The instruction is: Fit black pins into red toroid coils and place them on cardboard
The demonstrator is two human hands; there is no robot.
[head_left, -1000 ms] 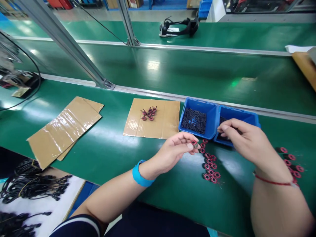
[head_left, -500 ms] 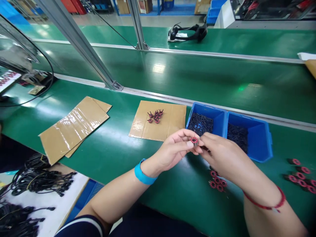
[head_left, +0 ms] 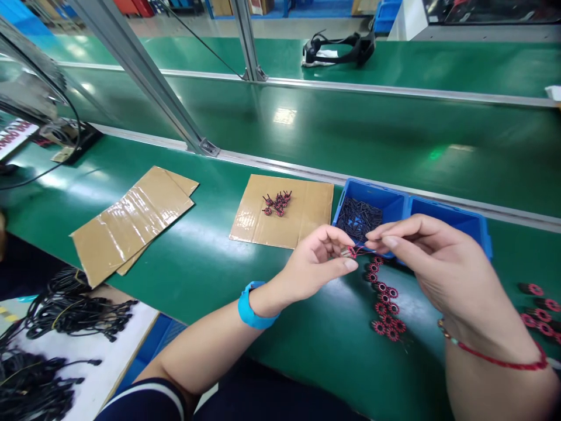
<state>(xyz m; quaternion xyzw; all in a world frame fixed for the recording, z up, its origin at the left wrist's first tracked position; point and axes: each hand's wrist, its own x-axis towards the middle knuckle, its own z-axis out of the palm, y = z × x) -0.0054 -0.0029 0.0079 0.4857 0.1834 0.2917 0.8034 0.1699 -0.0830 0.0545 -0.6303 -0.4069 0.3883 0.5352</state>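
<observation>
My left hand (head_left: 309, 269), with a blue band on the wrist, pinches a small wound motor stator (head_left: 349, 252) between thumb and fingers. The stator is turned on its side, and thin red wires run from it to the right. My right hand (head_left: 432, 257) is closed in a pinch at the ends of these wires, a short way from the stator; its fingertips partly hide what they grip. Below the hands, a row of red-and-black stators (head_left: 388, 321) lies on the green table (head_left: 315, 351). Behind them is a blue bin (head_left: 390, 202) holding black sleeve pieces (head_left: 362, 217).
Several stators with dark leads (head_left: 279, 202) lie on a cardboard sheet (head_left: 245, 222). A second blue bin (head_left: 475, 231) is partly behind my right hand. More stators (head_left: 543, 316) lie far right. Cardboard sheets (head_left: 131, 222) and black cable bundles (head_left: 74, 310) are at left.
My right hand has moved right and rolled open to view, away from my left hand. The stator has turned from facing me to its side. More stators on the table are uncovered.
</observation>
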